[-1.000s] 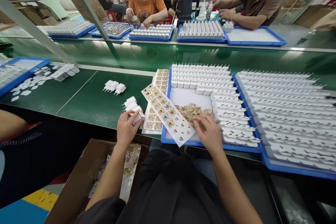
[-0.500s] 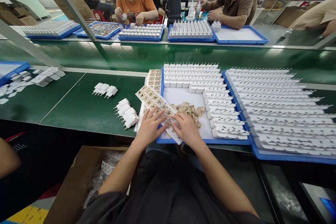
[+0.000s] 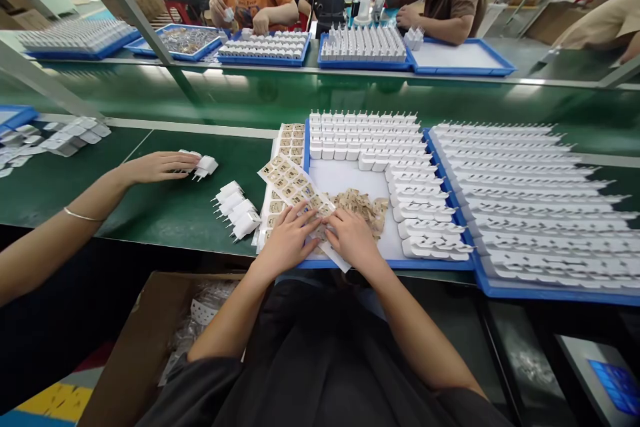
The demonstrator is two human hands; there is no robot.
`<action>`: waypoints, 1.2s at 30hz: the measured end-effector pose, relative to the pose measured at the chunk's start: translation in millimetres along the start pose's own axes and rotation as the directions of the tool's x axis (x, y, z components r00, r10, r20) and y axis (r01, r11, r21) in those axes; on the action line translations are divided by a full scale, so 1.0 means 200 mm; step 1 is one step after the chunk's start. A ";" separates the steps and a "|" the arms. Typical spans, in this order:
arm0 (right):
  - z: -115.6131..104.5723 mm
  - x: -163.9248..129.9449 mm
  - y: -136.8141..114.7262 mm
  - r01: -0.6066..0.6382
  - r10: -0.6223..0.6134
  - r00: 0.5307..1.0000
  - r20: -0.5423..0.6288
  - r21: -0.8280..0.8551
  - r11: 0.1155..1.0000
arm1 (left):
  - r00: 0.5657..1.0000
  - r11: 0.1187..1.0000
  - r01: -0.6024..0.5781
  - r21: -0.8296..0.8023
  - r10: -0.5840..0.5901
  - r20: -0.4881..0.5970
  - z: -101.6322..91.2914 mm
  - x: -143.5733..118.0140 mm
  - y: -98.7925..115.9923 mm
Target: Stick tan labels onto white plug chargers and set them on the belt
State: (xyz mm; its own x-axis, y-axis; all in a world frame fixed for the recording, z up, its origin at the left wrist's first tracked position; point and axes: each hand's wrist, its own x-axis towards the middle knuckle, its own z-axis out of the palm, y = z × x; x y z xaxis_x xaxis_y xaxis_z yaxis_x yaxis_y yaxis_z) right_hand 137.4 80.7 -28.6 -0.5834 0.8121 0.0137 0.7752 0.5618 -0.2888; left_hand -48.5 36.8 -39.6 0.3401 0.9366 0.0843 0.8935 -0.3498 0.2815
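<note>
Both hands rest on a white panel sheet (image 3: 295,190) of small tan circuit pieces, laid slantwise across the near left corner of the blue tray (image 3: 385,264) on the green table (image 3: 165,213); the left hand (image 3: 286,240) lies flat with fingers spread on the sheet; the right hand (image 3: 354,237) presses its near end, fingers curled, whether pinching a piece I cannot tell; loose tan pieces (image 3: 367,203) lie just beside; judged thin, light, somewhat flexible and prone to snap at the scored joints; best held by the edges, steadied flat; white plug housings (image 3: 237,210) sit near the left hand; a co-worker's hand (image 3: 160,165) touches another housing further left.
</note>
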 end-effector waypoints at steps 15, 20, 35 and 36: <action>-0.06 -0.13 0.14 0.256 -0.137 0.957 -0.256 0.523 0.813 | 0.999 0.999 0.002 -0.053 0.000 0.035 0.00 -0.01 -0.02; -0.05 -0.18 0.21 0.181 0.010 0.957 -0.290 0.624 0.761 | 0.999 0.996 -0.002 -0.087 -0.002 -0.050 -0.01 -0.01 -0.02; -0.02 -0.20 0.21 0.161 0.001 0.962 -0.274 0.568 0.807 | 0.883 0.886 0.463 0.006 -0.462 0.080 -0.23 -0.22 -0.71; -0.02 -0.20 0.21 0.166 -0.002 0.960 -0.281 0.561 0.811 | 0.888 0.892 0.451 -0.001 -0.449 0.095 -0.22 -0.21 -0.72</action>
State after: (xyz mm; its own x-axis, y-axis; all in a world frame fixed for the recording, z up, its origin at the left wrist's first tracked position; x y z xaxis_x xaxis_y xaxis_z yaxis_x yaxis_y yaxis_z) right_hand 194.4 72.2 -38.2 -0.4929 0.8228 0.2828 0.3962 0.5016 -0.7690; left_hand -204.3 48.2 -41.8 -0.0713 0.9873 -0.1421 0.9506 0.1104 0.2901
